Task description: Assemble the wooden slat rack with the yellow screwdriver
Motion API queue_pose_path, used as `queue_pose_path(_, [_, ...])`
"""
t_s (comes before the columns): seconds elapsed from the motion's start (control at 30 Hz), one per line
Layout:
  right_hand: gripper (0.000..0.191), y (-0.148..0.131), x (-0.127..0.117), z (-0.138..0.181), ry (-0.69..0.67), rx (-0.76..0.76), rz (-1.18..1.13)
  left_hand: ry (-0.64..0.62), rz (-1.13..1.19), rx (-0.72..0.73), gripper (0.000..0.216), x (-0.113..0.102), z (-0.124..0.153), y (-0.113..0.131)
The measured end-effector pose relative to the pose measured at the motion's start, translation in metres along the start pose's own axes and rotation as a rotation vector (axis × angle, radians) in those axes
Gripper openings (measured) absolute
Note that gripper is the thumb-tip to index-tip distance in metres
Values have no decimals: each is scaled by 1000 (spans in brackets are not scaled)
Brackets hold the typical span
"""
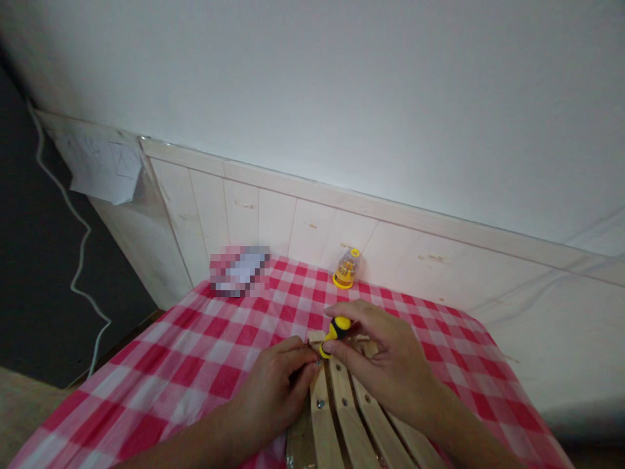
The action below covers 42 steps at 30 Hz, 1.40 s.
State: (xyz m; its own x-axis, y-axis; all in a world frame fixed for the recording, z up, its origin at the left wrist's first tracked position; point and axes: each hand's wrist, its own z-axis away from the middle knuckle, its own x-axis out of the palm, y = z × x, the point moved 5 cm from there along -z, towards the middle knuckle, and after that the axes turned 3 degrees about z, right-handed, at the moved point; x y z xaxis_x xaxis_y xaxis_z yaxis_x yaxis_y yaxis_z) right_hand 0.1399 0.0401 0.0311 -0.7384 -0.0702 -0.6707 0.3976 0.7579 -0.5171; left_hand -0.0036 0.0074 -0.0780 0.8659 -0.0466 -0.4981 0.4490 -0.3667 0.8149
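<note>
My right hand [385, 348] grips a yellow and black screwdriver [336, 327], its handle between thumb and fingers. The tool is tilted, its lower end over the far end of a slatted wooden piece [336, 423]. Beside that end, my left hand [283, 374] pinches at a small metal screw [318, 363] on the leftmost slat, close to the screwdriver's lower end. Several screw heads [320, 404] show along the slats. The screwdriver's tip is hidden from me, and my right hand covers part of the slats.
A red and white checked cloth [288, 299] covers the table. Near the wall stands a clear container with a yellow base [346, 268]. A blurred-out flat object [240, 270] lies at the back left. White panelling [273, 215] borders the table, and a white cable [81, 260] hangs at left.
</note>
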Motion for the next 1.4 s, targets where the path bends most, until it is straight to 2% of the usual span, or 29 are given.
queue_pose_path(0.33, [17,2,1,-1,14,70,-4,-11,38,-11,24,1,1,-3])
queue_pose_path(0.53, [23,8,6,3,-3,180,-112,-1,29,-16,23,0,0,-3])
queue_pose_path(0.67, [18,7,5,2,48,96,-62,0,25,10,25,0,1,-2])
queue_pose_path(0.83, [13,3,3,0,42,-13,21,31,42,11,25,0,2,-1])
queue_pose_path(0.9, [17,0,3,0,11,-17,23,24,35,2,24,0,1,-2])
queue_pose_path(1.0, [34,-3,2,1,-33,-15,-3,5,34,-3,24,0,1,-2])
queue_pose_path(1.1, [43,-2,3,3,-34,-7,-23,-4,41,1,25,0,1,-2])
queue_pose_path(1.4, [34,2,6,3,-7,29,-42,6,49,4,26,-1,2,-1])
